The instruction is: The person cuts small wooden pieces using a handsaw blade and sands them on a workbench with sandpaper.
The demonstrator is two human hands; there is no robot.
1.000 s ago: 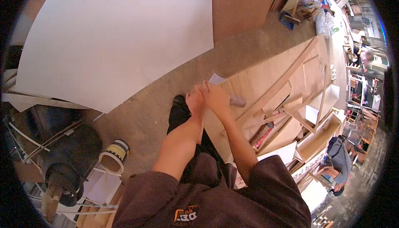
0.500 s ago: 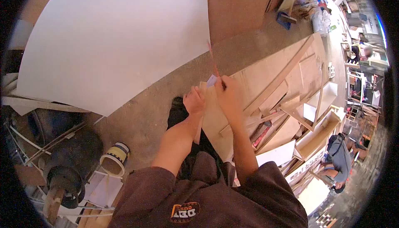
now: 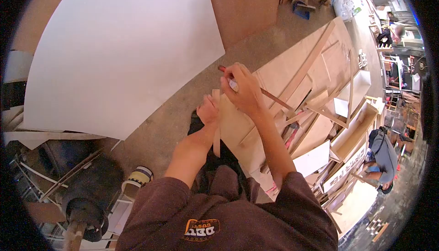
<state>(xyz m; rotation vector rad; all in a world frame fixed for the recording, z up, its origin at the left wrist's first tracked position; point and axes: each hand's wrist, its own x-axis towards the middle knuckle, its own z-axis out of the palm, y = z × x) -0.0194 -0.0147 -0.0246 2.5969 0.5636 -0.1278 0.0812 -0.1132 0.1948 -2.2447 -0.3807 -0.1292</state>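
White panel [image 3: 123, 54] spreads at upper left; plywood [image 3: 281, 68] lies right, bearing offcuts. Left hand [image 3: 208, 110] has its grip closed on narrow wooden strip [image 3: 216, 146]; right hand [image 3: 242, 88] clenches small red-tipped object [image 3: 222, 69].

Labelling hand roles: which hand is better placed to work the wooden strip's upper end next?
Probably the right hand: it holds a red-tipped item near that end. The left hand seems occupied, gripping the wooden strip.
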